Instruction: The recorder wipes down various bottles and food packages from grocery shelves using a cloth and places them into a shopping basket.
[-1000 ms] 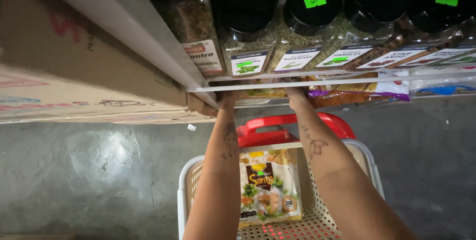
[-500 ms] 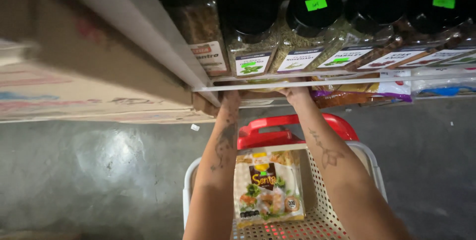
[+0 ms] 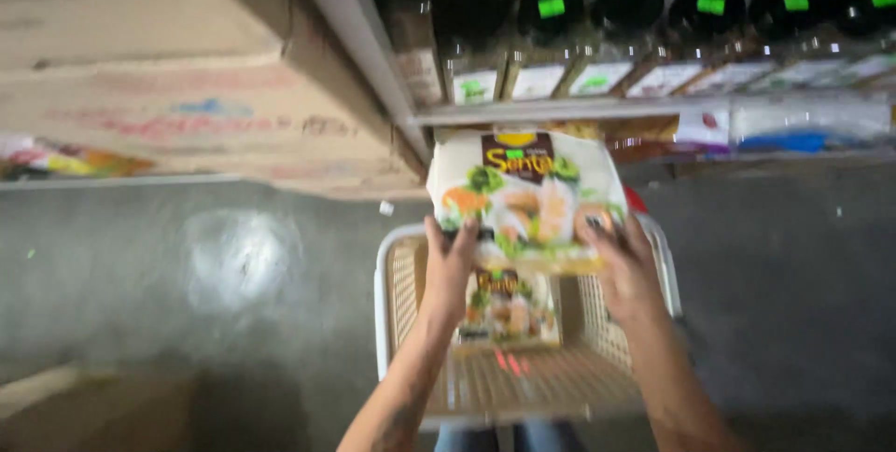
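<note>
above a grey shop floor (image 3: 187, 303), a white food packet (image 3: 525, 198) is now out from under the shelf (image 3: 579, 109), over the basket (image 3: 397, 303) holding a second packet (image 3: 509, 307). left hand (image 3: 452, 261) and right hand (image 3: 623, 265), earlier reaching under the shelf, grip its lower corners with curled fingers.

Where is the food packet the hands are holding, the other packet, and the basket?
held packet (image 3: 525, 195), head view, middle of its front.
packet in the basket (image 3: 509, 307), head view, its visible front below the held one.
basket (image 3: 385, 270), head view, left rim.
</note>
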